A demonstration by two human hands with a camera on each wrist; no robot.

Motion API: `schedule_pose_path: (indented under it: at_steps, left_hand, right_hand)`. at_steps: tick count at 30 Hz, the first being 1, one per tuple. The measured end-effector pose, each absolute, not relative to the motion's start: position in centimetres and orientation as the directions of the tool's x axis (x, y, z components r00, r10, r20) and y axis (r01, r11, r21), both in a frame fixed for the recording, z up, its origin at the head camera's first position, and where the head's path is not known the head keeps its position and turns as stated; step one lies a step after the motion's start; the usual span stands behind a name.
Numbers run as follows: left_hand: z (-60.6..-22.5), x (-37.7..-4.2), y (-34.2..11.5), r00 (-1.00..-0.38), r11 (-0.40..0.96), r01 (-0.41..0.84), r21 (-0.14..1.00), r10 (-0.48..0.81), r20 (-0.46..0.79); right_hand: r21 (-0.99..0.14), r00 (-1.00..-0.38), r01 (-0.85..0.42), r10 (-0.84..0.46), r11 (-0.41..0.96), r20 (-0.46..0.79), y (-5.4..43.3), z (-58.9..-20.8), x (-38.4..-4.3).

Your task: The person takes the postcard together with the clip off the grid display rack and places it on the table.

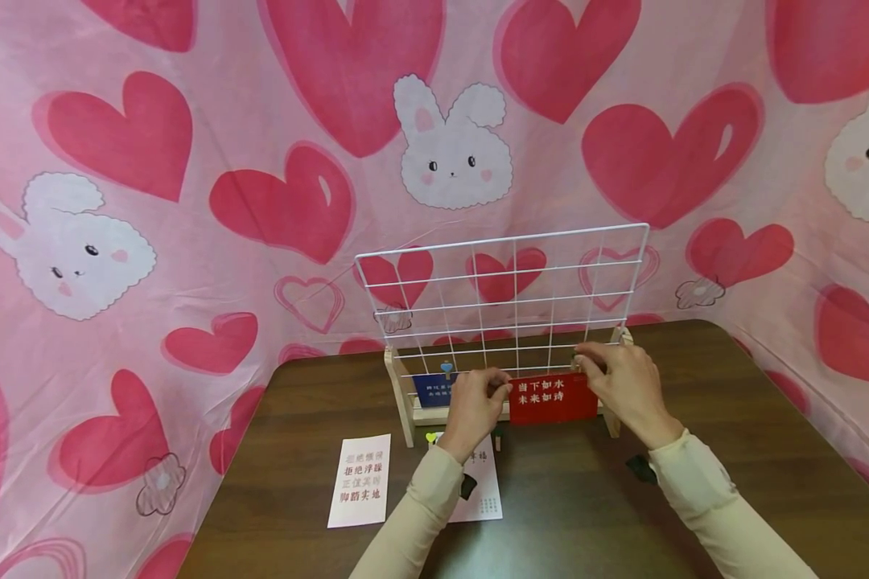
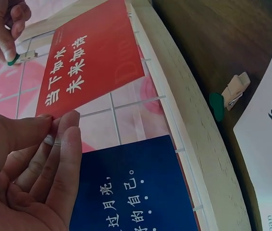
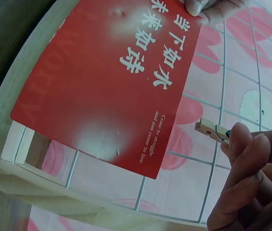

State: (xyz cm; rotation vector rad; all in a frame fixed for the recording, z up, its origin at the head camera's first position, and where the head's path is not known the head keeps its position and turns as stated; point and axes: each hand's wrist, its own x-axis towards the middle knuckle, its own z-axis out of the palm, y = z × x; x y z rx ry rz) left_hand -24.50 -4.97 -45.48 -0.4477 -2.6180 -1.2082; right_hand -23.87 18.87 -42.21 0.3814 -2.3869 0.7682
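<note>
A red card (image 1: 553, 406) with white lettering is held up against the lower part of a white wire grid rack (image 1: 516, 277). My left hand (image 1: 474, 408) pinches it at its upper left corner between thumb and fingertips. Above the card's right end, my right hand (image 1: 626, 388) pinches a small wooden clothespin (image 3: 209, 130) with a green heart. In the right wrist view, the clothespin's tip points toward the card's top edge, a small gap apart. Left of the red card, a blue card (image 2: 131, 192) hangs on the grid under a blue-heart clothespin (image 1: 446, 368), partly hidden by my left hand.
Two white printed cards lie on the brown table: one at left (image 1: 359, 482), the other (image 1: 487, 490) partly under my left forearm. A green-heart clothespin (image 2: 233, 94) and a yellow-heart one (image 1: 430, 437) lie near the rack's wooden base (image 1: 429, 416).
</note>
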Motion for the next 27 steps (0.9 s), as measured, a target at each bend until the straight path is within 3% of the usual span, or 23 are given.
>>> schedule_pose_path:
  at_steps: [27]
  left_hand:
    - [-46.7, -23.4, -5.5, -0.956, 0.602, 0.285, 0.746, 0.235, 0.175]
  right_hand:
    - [-0.437, -0.844, -0.353, -0.079, 0.827, 0.531, 22.5, -43.9, -21.0]
